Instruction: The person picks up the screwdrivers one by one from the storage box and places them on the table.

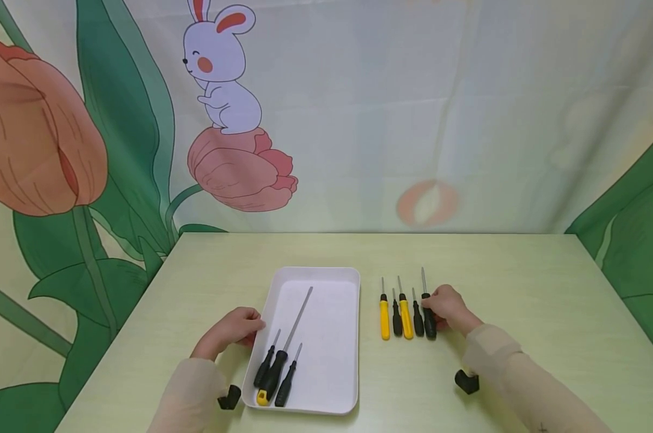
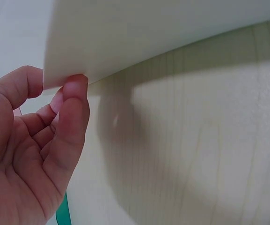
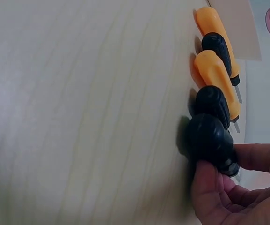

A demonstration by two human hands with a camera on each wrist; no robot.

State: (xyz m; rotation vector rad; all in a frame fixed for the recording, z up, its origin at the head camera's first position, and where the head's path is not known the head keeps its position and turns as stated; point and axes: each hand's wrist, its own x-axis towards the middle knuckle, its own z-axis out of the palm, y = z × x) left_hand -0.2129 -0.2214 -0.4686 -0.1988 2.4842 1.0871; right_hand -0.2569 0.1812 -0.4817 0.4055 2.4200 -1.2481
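My right hand (image 1: 450,305) pinches the black handle of the rightmost screwdriver (image 1: 430,322) in a row on the table. In the right wrist view, thumb and finger of the right hand (image 3: 247,187) grip that screwdriver (image 3: 209,140) near its neck. To its left lie a small black screwdriver (image 1: 418,319), a yellow one (image 1: 405,319), another small black one (image 1: 397,319) and a yellow one (image 1: 385,319). My left hand (image 1: 234,328) holds the left rim of a white tray (image 1: 332,361). The left wrist view shows the left hand (image 2: 36,136) pinching the tray's edge (image 2: 92,47).
Inside the tray, at its lower left, lie a long black screwdriver (image 1: 275,370) with a yellow end and two small black ones, one on each side. The pale wooden table (image 1: 548,288) ends at a printed curtain (image 1: 348,120) behind.
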